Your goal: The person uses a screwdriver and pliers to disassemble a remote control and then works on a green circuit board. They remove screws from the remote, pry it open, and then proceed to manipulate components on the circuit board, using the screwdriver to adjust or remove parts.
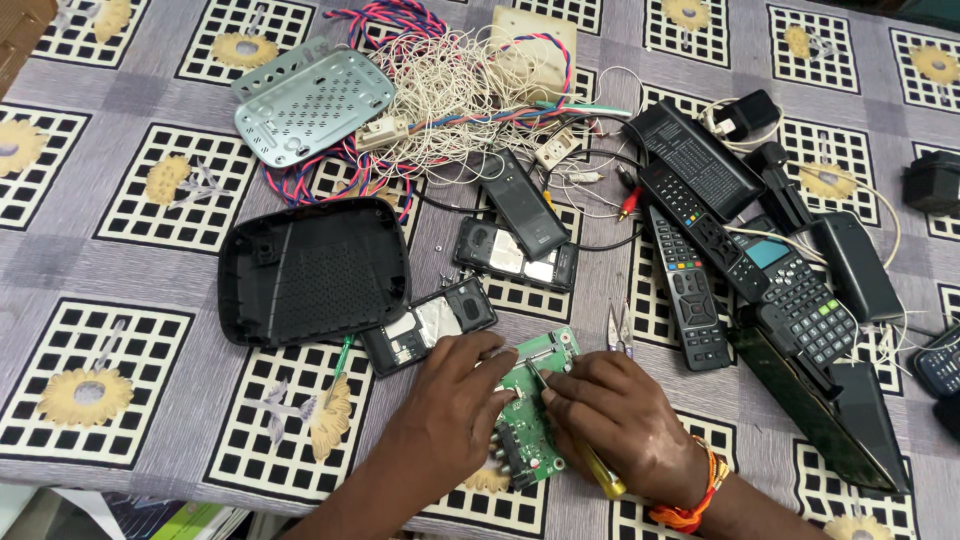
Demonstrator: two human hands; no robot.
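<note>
Green circuit board (pixel 530 415) lies flat at the near edge of the worktop (pixel 150 300), between both hands; left hand (pixel 455 385) presses down on its left side, fingers curled over the edge, while right hand (pixel 620 415) has its grip closed round a yellow-handled screwdriver (pixel 597 468), tip set on the board's upper middle. Just beyond: an opened phone (pixel 430 325), a black shell (pixel 315 270), small pliers (pixel 619 330); farther off, remotes (pixel 690 290), a wire tangle (pixel 450 90), a grey plate (pixel 310 105).
</note>
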